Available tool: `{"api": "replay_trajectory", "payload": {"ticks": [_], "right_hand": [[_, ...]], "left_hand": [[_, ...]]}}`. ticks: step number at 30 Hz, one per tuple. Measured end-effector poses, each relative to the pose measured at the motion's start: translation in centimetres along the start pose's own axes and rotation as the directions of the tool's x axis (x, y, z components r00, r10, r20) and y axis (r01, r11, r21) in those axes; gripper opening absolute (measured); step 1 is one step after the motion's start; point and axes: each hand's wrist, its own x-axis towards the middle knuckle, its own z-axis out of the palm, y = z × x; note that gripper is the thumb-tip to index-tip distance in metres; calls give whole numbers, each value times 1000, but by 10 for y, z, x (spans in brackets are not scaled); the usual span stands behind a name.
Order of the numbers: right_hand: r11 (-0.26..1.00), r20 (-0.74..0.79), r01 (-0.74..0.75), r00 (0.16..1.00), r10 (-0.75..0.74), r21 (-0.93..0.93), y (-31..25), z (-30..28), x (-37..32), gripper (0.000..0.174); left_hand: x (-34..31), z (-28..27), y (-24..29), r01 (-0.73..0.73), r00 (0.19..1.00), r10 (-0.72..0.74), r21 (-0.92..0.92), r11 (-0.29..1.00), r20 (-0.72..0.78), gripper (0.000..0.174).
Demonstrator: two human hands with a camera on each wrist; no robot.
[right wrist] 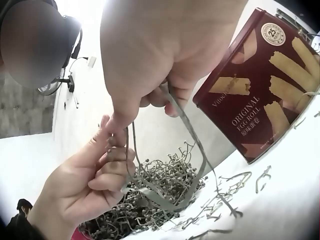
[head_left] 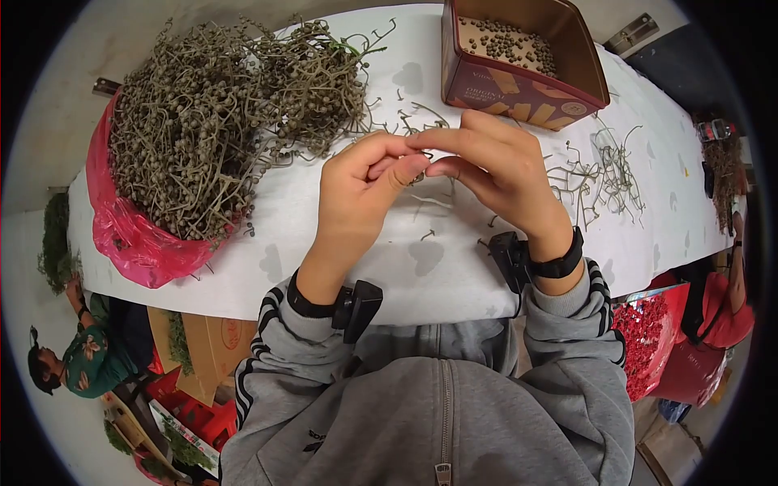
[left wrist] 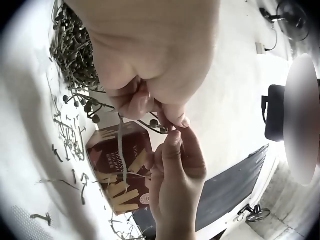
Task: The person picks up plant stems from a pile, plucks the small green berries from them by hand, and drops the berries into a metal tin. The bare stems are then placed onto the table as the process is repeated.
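In the head view both hands meet over the table, thumbs and forefingers close together. My left hand (head_left: 356,182) pinches a thin sprig with small round seed heads (left wrist: 95,118), which shows under its fingers in the left wrist view. The fingertips of my right hand (head_left: 498,166) are at the sprig's end, beside a seed head (left wrist: 153,122). From the right hand's curled fingers hangs a flat greenish stem (right wrist: 190,130), seen in the right wrist view. Fingers hide part of the sprig.
A large heap of dried seed-head stems (head_left: 194,130) spills from a pink plastic bag (head_left: 146,251) at left. A maroon egg-roll tin (head_left: 519,93) with loose seed heads (head_left: 506,44) stands at back right. Bare stalks (head_left: 604,182) lie on the white tablecloth (head_left: 348,287). Other people sit nearby.
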Motion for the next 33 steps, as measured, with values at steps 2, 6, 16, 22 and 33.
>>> {"api": "replay_trajectory", "payload": {"ticks": [2,6,16,22,33], "right_hand": [[1000,-26,2,1000,-2,8,-1,2,1,30],[997,-4,-73,997,73,9,2,12,-5,24],[995,29,1,1000,2,-96,1,13,-5,9],[968,-358,-164,930,88,-189,17,-8,-2,11],[938,-135,-309,934,330,155,5,1,-3,10]], "left_hand": [[1,0,-2,35,999,-35,-68,997,1,11],[2,2,-6,-32,998,37,114,993,-44,11],[5,-2,-8,-404,892,442,604,687,95,11],[4,-3,-4,-471,875,447,547,692,187,10],[2,-5,-4,161,984,-176,-348,924,-10,22]]}}
